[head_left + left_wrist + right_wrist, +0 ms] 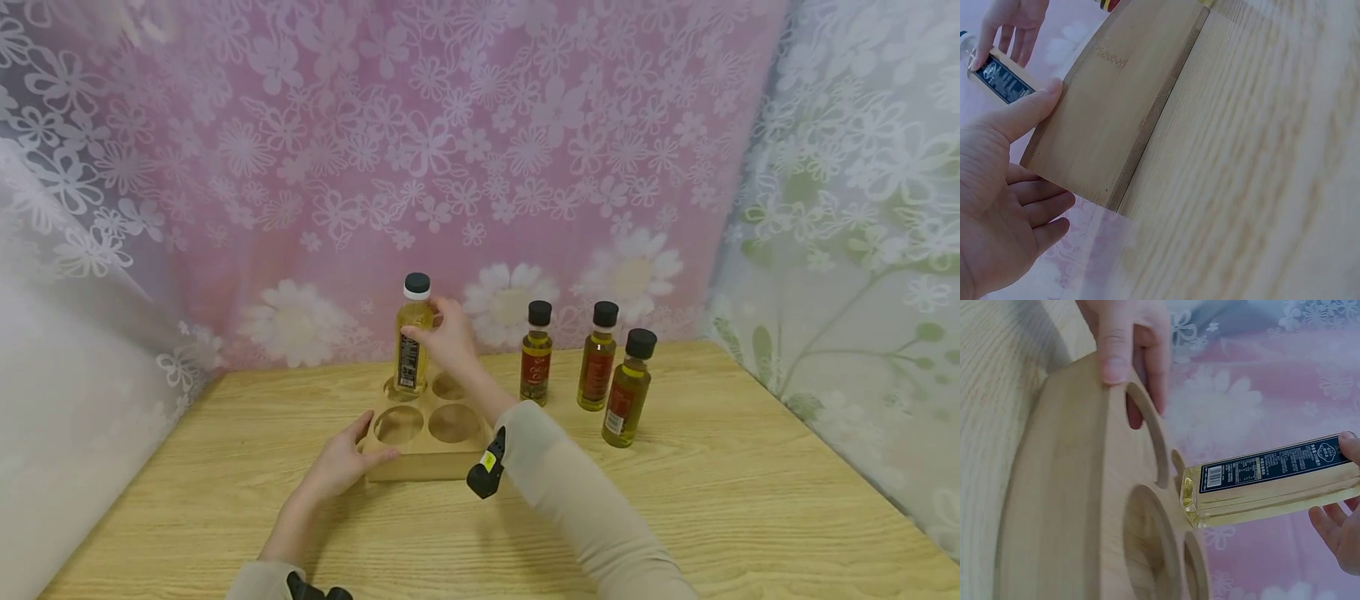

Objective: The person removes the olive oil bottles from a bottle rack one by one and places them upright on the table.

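Observation:
My right hand [452, 340] holds a clear bottle of pale yellow oil [407, 362] upright, thumb on one side and fingers on the other. The bottle has a black cap, a white collar and a dark label, and its base is right at the back left hole of a wooden bottle rack [427, 467]. In the right wrist view the bottle's base [1190, 500] shows close over the holes. My left hand [339, 461] grips the rack's front left corner, thumb [1047, 97] along the edge and fingers at the left side. Several round holes open in the rack's top.
Three dark-capped olive oil bottles with red labels stand right of the rack: one nearest it [536, 367], one in the middle [597, 371] and one further forward [627, 400]. A pink floral curtain [420, 167] hangs behind the wooden table [712, 500].

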A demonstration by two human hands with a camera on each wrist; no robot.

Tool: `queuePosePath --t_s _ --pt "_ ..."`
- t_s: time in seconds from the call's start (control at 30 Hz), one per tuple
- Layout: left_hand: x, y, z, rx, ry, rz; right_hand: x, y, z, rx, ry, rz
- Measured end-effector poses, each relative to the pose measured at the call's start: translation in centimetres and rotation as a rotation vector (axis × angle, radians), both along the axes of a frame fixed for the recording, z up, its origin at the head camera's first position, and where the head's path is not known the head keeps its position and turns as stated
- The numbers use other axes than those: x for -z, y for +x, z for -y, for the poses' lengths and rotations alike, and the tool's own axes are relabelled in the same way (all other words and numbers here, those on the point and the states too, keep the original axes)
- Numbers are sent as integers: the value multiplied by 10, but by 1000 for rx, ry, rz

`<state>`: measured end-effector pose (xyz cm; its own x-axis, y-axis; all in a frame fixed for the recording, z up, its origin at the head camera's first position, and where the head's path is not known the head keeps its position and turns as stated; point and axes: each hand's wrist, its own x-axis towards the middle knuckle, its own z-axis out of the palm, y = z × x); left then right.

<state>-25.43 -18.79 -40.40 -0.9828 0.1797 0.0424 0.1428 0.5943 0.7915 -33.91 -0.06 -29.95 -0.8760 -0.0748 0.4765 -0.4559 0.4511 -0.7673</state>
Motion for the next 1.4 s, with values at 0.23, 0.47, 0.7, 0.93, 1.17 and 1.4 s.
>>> queuePosePath --t_s 0.23,0.47,0.7,0.93,1.17,1.4 --pt "-1 1 -1 1 -7 8 -12 1 -21 -13 -42 -14" --pt "-1 1 -1 3 8 8 -18 3 -47 -30 -72 -31" --pt "-1 2 0 14 32 16 -17 6 -75 -52 -66 -36" --pt "-2 3 0 21 34 20 -15 17 -98 -31 -58 16" --pt "-2 2 0 16 11 7 -13 29 -117 -89 -31 -71" --pt "-1 3 -1 21 11 5 -4 45 -141 -34 78 34"
